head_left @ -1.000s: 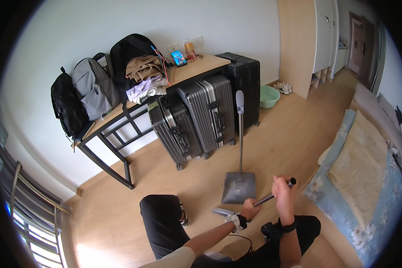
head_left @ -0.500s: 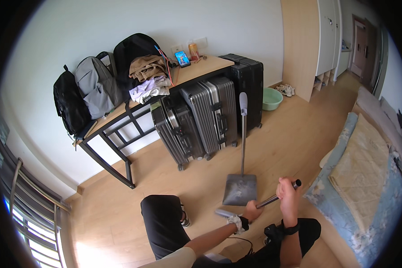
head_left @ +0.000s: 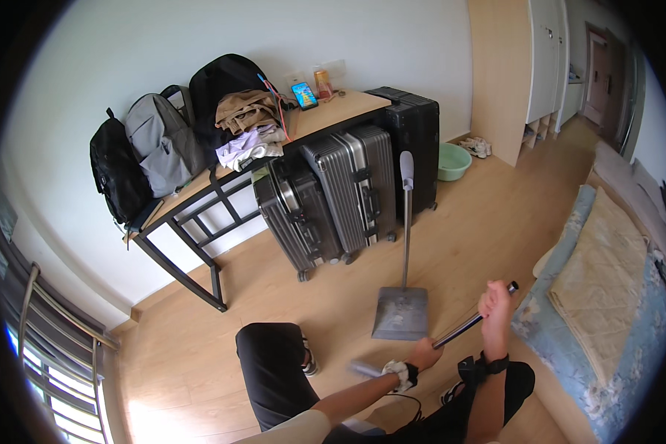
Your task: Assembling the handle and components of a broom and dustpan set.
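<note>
Both my hands grip a dark, metal-shafted broom handle [head_left: 462, 327] that slants across my lap. My right hand [head_left: 496, 302] holds its upper end. My left hand [head_left: 424, 354], with a white band at the wrist, holds it lower down. The broom's head [head_left: 365, 368] is a blurred grey shape by my left knee. Just beyond my hands a grey dustpan [head_left: 401, 313] stands on the wooden floor, its long handle [head_left: 406, 222] upright, touched by neither hand.
Three suitcases [head_left: 348, 194] stand under a wooden desk [head_left: 200, 194] that carries backpacks [head_left: 163, 140], clothes and a phone. A green basin [head_left: 451, 160] lies near a wardrobe [head_left: 522, 66]. A bed with a floral cover [head_left: 607, 296] is at the right. A railing [head_left: 59, 348] is at the left.
The broom handle and my right hand have shifted slightly up and to the right. The broom head is blurred with motion. The dustpan stays upright.
</note>
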